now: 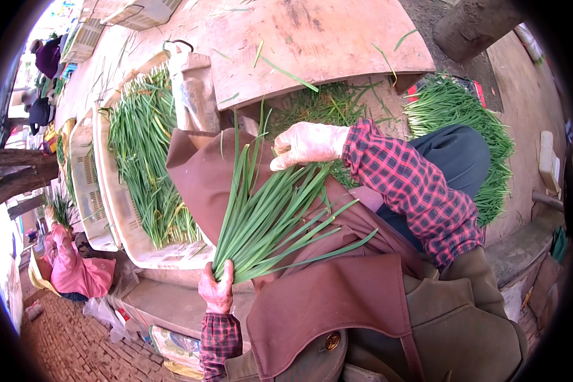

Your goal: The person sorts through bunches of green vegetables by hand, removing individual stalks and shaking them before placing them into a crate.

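A fanned bunch of garlic chives [270,213], long flat green leaves, lies across the brown apron [200,162] on my lap. My left hand [216,290] is closed round the bunch's gathered end at lower left, and the leaves spread away up and to the right. Over the far side of the leaves is my right hand [307,144], in a pale, stained glove. Its fingers are curled and pressed together; whatever is between them cannot be made out. Checked red and dark sleeves cover both forearms.
A white plastic crate [165,258] of chives stands at left. A low wooden board [318,48] with stray leaves is ahead. A chive pile [461,121] lies at right, loose leaves [325,105] under the board. A person in pink [83,270] sits far left.
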Motion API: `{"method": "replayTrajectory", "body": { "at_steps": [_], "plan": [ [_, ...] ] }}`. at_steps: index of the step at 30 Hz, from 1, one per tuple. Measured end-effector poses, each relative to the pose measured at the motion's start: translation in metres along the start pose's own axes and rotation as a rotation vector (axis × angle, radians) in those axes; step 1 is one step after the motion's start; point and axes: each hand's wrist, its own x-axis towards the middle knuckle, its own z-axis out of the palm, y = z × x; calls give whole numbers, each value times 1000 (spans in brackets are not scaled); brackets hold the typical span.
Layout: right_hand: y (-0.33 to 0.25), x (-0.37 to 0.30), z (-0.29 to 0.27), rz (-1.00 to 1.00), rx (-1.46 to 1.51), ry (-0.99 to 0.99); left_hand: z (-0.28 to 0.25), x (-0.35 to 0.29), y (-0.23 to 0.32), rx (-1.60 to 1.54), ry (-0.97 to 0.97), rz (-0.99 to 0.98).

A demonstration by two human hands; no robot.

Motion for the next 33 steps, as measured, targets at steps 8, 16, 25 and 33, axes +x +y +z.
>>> {"method": "replayTrajectory", "body": {
  "at_steps": [8,16,25,33],
  "plan": [
    [14,2,48,-208,-5,467,0,-1,-2,184,40,277],
    [33,-5,25,-10,469,630,-2,3,1,185,38,353],
    [20,5,31,-130,59,292,1,-2,-4,201,34,320],
    [20,5,49,38,698,908,-2,7,6,184,28,343]
  ]
}}
